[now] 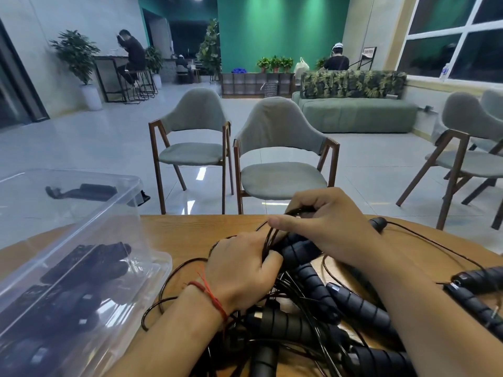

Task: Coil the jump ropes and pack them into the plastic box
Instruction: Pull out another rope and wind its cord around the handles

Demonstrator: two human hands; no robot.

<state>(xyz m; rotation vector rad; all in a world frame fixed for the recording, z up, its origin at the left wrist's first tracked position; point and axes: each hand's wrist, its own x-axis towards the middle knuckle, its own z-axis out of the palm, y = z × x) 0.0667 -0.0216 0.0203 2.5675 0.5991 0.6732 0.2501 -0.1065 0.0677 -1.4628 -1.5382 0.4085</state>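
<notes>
A tangle of black jump ropes [321,317] with ribbed foam handles lies on the wooden table [190,235] in front of me. My left hand [242,270] grips a pair of handles and a bundle of thin black cord near the middle of the table. Just beyond it, my right hand [324,227] pinches loops of the same cord against the handles. The clear plastic box [89,227] stands at the left, tilted toward me, with several coiled black ropes inside. Another rope's handles [473,289] lie at the right edge.
Two grey chairs [280,164] with wooden legs stand just beyond the table's far edge, and more chairs at the right. Loose cord trails across the table to the right. People sit far off at the back of the room.
</notes>
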